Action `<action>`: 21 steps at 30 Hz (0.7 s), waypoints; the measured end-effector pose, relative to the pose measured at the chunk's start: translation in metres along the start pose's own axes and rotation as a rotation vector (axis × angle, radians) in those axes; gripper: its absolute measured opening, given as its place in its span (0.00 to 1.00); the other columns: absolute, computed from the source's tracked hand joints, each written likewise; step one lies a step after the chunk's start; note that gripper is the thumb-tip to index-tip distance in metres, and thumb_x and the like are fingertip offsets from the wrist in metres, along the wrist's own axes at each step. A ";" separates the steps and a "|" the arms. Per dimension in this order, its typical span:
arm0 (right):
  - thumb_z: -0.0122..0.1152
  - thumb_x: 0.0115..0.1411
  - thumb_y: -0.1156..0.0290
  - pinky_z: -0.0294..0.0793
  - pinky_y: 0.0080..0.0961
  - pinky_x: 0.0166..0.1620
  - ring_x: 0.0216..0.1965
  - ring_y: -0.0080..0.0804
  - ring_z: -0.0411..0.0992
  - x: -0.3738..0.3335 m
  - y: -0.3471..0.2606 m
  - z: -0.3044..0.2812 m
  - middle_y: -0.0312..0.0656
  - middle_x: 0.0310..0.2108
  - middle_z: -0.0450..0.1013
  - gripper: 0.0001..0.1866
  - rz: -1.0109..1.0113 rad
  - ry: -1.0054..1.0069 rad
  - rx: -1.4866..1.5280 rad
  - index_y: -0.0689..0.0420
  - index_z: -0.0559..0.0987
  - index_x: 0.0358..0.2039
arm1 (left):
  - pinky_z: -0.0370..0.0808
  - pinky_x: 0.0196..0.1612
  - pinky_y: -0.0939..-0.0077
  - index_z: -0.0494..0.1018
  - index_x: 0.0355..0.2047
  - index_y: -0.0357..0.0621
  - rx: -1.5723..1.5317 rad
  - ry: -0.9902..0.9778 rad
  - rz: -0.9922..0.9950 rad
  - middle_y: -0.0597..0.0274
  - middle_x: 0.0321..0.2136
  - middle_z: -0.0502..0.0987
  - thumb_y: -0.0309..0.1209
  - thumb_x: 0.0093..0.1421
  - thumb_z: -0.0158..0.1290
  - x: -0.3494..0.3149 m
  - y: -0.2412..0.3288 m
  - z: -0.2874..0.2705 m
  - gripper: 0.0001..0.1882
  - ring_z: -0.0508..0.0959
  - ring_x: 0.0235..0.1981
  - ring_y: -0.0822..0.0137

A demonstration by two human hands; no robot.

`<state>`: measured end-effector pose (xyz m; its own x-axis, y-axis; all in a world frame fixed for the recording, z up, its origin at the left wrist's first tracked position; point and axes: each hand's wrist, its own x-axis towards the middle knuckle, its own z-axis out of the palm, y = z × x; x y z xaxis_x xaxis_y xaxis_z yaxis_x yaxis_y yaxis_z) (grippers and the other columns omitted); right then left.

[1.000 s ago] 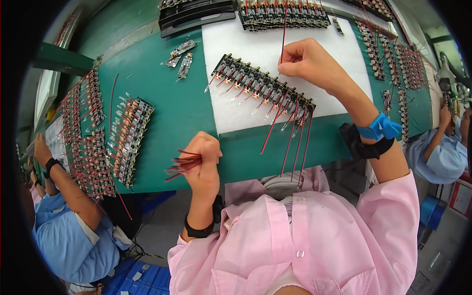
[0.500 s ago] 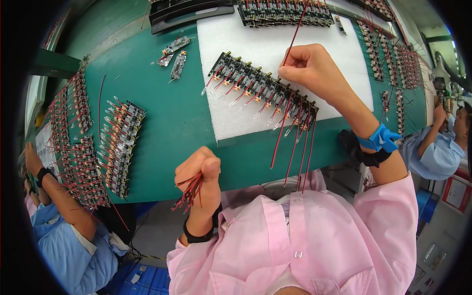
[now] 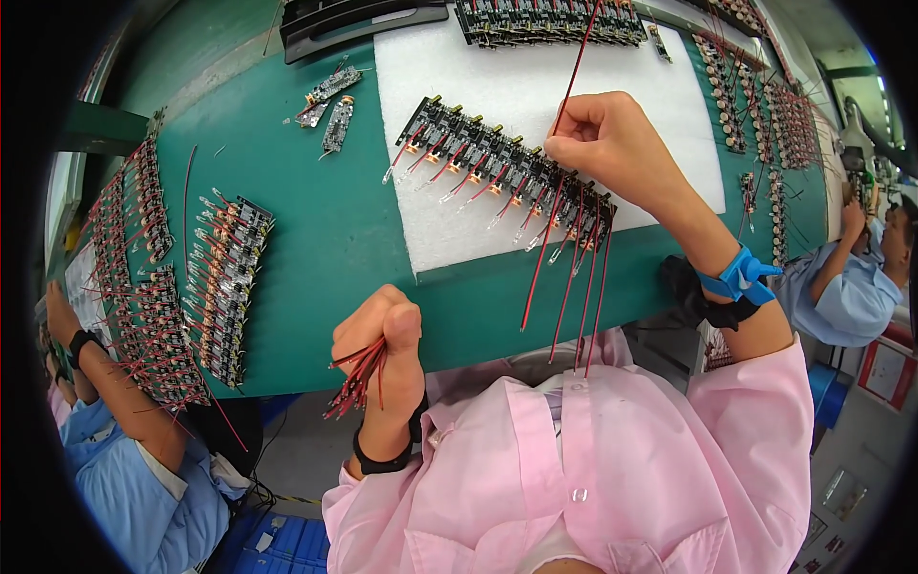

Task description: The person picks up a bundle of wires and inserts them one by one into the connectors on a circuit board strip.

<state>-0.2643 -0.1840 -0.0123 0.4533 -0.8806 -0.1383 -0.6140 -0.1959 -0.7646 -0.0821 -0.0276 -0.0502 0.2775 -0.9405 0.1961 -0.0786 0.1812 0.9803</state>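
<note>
A row of joined black circuit boards [image 3: 507, 163] lies slantwise on a white foam sheet [image 3: 459, 72], its lower right end reaching past the sheet's edge. Short red leads with small clear parts stick out along its near side; several long red and black wires hang from its right half. Over the row's far edge, my right hand [image 3: 598, 139] is closed in a pinch on a red wire [image 3: 577, 72] that rises away from me. Closer to my body, my left hand [image 3: 382, 330] is a fist around a bundle of red and black wires [image 3: 359, 378].
Another board row [image 3: 229, 287] lies on the green table [image 3: 316, 249] at left, with more beyond. Loose boards [image 3: 335, 120] and a black tray [image 3: 363, 24] are at the back. Stacked boards [image 3: 550, 24] sit on the foam. Co-workers' arms [image 3: 120, 392] show at both sides.
The whole view has shifted slightly. My right hand still pinches the wire at the row's far edge, and my left fist still holds the bundle.
</note>
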 end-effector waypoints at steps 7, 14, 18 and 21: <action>0.53 0.42 0.75 0.56 0.11 0.17 0.15 0.12 0.59 -0.002 -0.001 0.001 0.31 0.11 0.62 0.06 -0.002 0.019 -0.009 0.64 0.69 0.14 | 0.50 0.15 0.82 0.56 0.11 0.37 -0.051 0.046 -0.050 0.67 0.09 0.57 0.36 0.55 0.46 -0.001 0.000 0.000 0.21 0.54 0.12 0.77; 0.53 0.43 0.75 0.57 0.11 0.18 0.15 0.12 0.58 -0.003 0.001 0.002 0.31 0.11 0.62 0.06 -0.030 0.044 -0.023 0.64 0.69 0.15 | 0.52 0.14 0.83 0.56 0.11 0.39 -0.022 0.019 -0.009 0.66 0.09 0.56 0.35 0.56 0.42 0.000 0.000 0.001 0.20 0.53 0.12 0.77; 0.53 0.43 0.75 0.57 0.10 0.18 0.15 0.12 0.58 -0.003 0.000 0.003 0.31 0.12 0.62 0.07 -0.038 0.053 -0.017 0.65 0.69 0.15 | 0.54 0.14 0.83 0.55 0.12 0.40 0.002 0.003 0.014 0.66 0.10 0.55 0.34 0.58 0.40 -0.001 0.000 0.000 0.19 0.53 0.12 0.77; 0.52 0.43 0.75 0.57 0.10 0.18 0.15 0.12 0.58 -0.004 0.001 0.003 0.31 0.12 0.62 0.07 -0.035 0.064 -0.025 0.65 0.69 0.15 | 0.52 0.14 0.83 0.56 0.11 0.39 -0.013 0.031 -0.002 0.66 0.09 0.56 0.35 0.57 0.42 0.000 0.000 0.001 0.20 0.54 0.12 0.77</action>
<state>-0.2644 -0.1794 -0.0143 0.4332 -0.8985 -0.0709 -0.6147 -0.2370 -0.7523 -0.0835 -0.0276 -0.0502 0.3069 -0.9316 0.1948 -0.0653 0.1836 0.9808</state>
